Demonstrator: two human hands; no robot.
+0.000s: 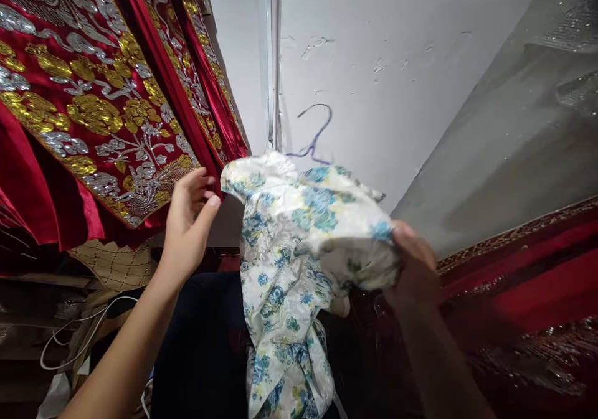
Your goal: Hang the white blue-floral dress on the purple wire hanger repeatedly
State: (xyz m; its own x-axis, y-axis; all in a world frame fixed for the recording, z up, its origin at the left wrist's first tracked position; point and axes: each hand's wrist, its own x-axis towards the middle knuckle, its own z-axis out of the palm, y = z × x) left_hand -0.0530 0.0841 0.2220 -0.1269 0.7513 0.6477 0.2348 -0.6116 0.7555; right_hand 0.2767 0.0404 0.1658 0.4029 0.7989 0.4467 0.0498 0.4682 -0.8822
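A white garment with blue and yellow flowers (289, 244) hangs on a thin purple wire hanger (316, 134) in front of me. My right hand (411, 263) is closed on the garment's right side, partly blurred by motion. My left hand (189, 220) is raised just left of the garment's upper corner, fingers curled loosely with the thumb up, holding nothing that I can see. Its fingertips are close to the edge of the red embroidered cloth (93, 108).
Red garments with gold and silver embroidery hang at the upper left. A grey sequinned cloth (523, 126) and more red fabric (527, 294) fill the right. A white wall (374, 45) with a vertical rail (275, 58) is behind. White cables (70, 338) lie at lower left.
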